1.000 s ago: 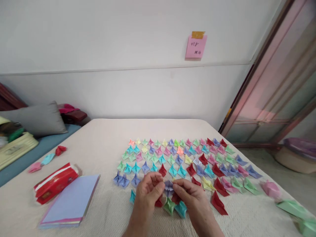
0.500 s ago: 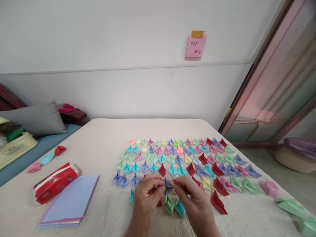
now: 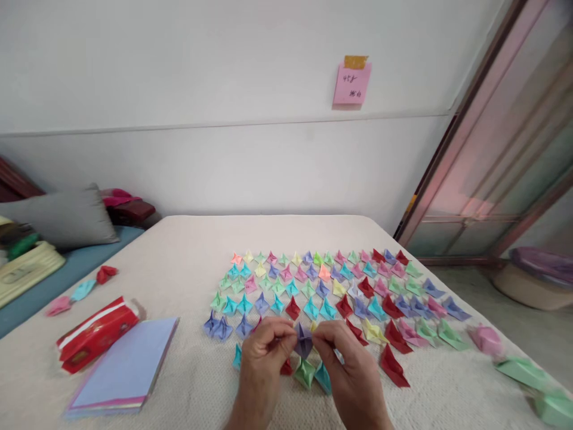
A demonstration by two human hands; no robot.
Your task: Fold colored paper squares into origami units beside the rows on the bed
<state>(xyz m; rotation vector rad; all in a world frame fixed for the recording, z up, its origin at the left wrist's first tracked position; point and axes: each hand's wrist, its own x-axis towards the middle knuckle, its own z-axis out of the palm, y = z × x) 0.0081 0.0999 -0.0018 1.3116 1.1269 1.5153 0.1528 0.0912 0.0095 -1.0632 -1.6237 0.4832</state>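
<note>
Between my hands is a small purple folded paper boat (image 3: 303, 341), pinched at its two ends above the cloth. My left hand (image 3: 265, 358) grips its left tip between thumb and index finger. My right hand (image 3: 351, 364) pinches the right tip the same way. Just below the held boat sit a green paper boat (image 3: 305, 373) and a cyan paper boat (image 3: 323, 377), the latter partly behind my right hand. Rows of colourful paper boats (image 3: 312, 309) spread behind my hands, and my fingers hide some of them.
A stack of coloured paper (image 3: 125, 364) lies at left beside a red packet (image 3: 97, 334). Several folded paper pieces lie along the left edge, and a pink one (image 3: 487, 340) and green ones (image 3: 523, 372) on the right. A pink note (image 3: 352, 83) is taped to the wall.
The purple boat now shows more upright and opened between my fingers, and my right fingers have closed in on its right tip. The view has shifted slightly.
</note>
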